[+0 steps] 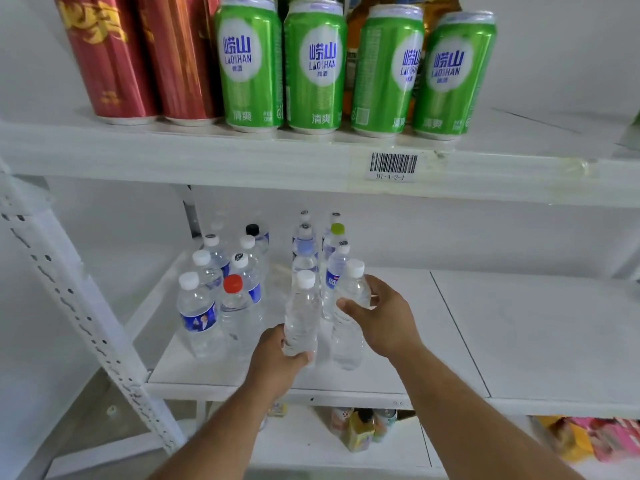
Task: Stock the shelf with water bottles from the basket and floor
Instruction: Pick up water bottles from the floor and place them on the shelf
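Observation:
Two clear unlabelled water bottles with white caps are in my hands over the front of the white middle shelf (450, 348). My left hand (277, 362) grips the lower part of one bottle (302, 313). My right hand (381, 317) grips the upper part of the other bottle (348, 337), just to its right. Behind them several more water bottles (242, 271) stand upright in rows on the shelf, among them one with a red cap (232, 284), one with a black cap and one with a green cap. No basket or floor bottles are in view.
Green beer cans (315, 67) and red cans (110, 57) line the upper shelf, whose edge carries a barcode label (393, 166). A perforated white upright (86, 327) stands at the left. Small drinks (360, 429) and colourful packets (595, 441) lie on the shelf below.

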`<state>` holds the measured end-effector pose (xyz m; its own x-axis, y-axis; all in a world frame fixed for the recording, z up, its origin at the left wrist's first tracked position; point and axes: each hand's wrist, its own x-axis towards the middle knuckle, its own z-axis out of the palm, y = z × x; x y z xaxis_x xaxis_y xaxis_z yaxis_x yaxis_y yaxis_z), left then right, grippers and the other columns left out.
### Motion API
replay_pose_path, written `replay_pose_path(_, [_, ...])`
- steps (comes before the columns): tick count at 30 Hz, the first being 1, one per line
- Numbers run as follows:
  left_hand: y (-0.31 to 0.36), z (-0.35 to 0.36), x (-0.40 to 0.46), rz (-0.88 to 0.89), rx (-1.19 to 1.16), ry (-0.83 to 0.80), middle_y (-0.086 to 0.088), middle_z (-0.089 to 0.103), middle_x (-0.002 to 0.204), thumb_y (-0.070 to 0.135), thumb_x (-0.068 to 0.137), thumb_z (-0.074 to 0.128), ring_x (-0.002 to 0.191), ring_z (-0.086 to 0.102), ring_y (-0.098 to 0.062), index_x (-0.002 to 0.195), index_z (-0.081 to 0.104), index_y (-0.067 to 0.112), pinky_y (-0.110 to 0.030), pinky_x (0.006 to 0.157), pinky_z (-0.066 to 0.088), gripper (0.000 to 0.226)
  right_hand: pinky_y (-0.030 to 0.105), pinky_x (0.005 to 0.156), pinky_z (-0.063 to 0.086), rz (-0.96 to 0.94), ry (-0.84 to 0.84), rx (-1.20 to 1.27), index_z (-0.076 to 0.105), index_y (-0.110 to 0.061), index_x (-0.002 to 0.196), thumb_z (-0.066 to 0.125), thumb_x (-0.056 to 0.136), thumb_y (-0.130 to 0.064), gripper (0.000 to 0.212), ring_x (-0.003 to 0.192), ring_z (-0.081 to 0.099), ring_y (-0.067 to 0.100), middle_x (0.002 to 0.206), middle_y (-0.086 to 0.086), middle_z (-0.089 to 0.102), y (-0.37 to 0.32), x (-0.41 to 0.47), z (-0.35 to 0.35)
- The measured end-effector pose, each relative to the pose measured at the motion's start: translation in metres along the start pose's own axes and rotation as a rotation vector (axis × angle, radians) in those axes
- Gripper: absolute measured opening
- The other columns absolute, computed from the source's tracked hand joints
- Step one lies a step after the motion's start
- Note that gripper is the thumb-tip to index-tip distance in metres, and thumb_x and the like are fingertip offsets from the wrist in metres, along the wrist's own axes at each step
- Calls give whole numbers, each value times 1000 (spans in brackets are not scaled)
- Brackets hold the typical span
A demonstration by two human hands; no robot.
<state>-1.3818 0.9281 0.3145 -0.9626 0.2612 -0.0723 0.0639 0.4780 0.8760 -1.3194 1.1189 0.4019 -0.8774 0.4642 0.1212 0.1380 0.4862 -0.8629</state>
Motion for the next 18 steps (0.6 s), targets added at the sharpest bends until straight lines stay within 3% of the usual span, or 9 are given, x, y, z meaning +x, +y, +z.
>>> replay_pose_path(3, [-7,5,19,-49,5,-11,12,62,107,34,71,84,100,60,-12,114,59,29,-25,82,48,50,16,67,44,31,7,-31,61,-45,118,75,75,-56,46,86,59,-12,96,-28,68,7,14,8])
replay_pose_path(7, [-16,12,43,-68,25,-8,9,67,109,36,70,83,101,64,-15,116,62,26,-35,90,53,52,20,72,46,55,7,-67,57,-45,121,73,77,-56,49,92,59,-8,99,-28,66,18,32,20])
replay_pose_path(11, [-20,21,62,-96,15,-6,12,65,112,38,70,83,104,62,-13,119,60,29,-31,88,52,55,27,85,50,77,-9,-48,57,-43,126,75,78,-53,51,101,60,3,105,-23,67,31,49,29])
replay_pose_path(16, [-22,29,79,-84,-21,1,17,67,105,36,68,84,98,63,-7,114,61,32,-24,79,47,52,13,72,43,84,-18,3,55,-63,100,76,78,-44,35,92,60,-9,94,-33,66,39,58,34])
replay_pose_path(18, [-23,30,84,-86,-14,13,17,66,104,34,68,84,98,62,-7,113,60,33,-23,79,46,52,11,71,42,79,-27,21,55,-63,100,76,79,-42,36,93,58,-14,96,-37,64,41,62,35])
